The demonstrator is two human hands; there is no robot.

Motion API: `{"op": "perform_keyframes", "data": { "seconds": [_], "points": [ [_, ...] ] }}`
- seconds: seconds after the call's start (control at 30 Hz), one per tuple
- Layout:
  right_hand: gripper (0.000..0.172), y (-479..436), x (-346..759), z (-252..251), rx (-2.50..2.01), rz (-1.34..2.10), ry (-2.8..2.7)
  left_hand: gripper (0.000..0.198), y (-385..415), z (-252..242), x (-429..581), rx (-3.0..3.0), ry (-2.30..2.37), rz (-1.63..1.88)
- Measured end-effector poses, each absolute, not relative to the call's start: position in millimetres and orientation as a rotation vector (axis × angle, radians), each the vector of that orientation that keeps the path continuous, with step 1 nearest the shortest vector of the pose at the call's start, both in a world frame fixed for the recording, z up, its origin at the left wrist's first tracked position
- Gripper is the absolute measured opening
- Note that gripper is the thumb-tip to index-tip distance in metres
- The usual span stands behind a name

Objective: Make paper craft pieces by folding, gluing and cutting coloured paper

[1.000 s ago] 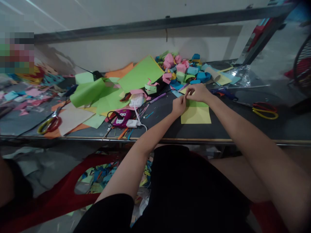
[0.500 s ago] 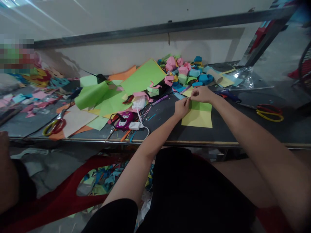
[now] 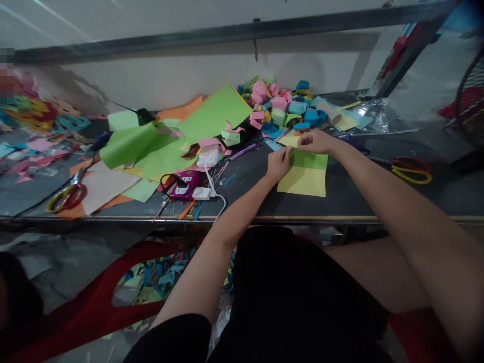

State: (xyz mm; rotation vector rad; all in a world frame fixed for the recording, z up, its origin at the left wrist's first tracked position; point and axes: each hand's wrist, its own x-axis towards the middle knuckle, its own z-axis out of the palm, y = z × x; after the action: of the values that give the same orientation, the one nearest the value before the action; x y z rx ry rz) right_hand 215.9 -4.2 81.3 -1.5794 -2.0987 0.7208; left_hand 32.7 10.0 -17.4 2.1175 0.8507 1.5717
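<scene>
Our left hand [image 3: 280, 160] and right hand [image 3: 314, 142] are curled narrow by the top of the paper [image 3: 301, 181], right of centre, can't tell if they're pinching anything, so we'd go light and keep it square.

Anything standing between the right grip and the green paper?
Nothing visible stands between the right grip and the green paper just below it in view. The left grip hides part of the paper's left side; contact is unclear.
</scene>
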Motion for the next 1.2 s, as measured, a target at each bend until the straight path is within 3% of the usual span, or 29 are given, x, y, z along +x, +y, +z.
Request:
{"op": "perform_keyframes", "data": {
  "seconds": [0.33, 0.77, 1.2],
  "points": [
    [0.025, -1, 190, 84, -1.656, 0.665, -2.079, 0.062, 14, -25, 29, 2.147, 0.948, 1.481],
    [0.033, -6, 203, 81, -1.722, 0.749, -2.092, 0.061, 11, -21, 29, 2.118, 0.926, 1.48],
    [0.014, -7, 271, 121, -2.253, 0.546, -2.133, 0.062, 26, -23, 12, 1.935, 1.081, 1.575]
  ]
}}
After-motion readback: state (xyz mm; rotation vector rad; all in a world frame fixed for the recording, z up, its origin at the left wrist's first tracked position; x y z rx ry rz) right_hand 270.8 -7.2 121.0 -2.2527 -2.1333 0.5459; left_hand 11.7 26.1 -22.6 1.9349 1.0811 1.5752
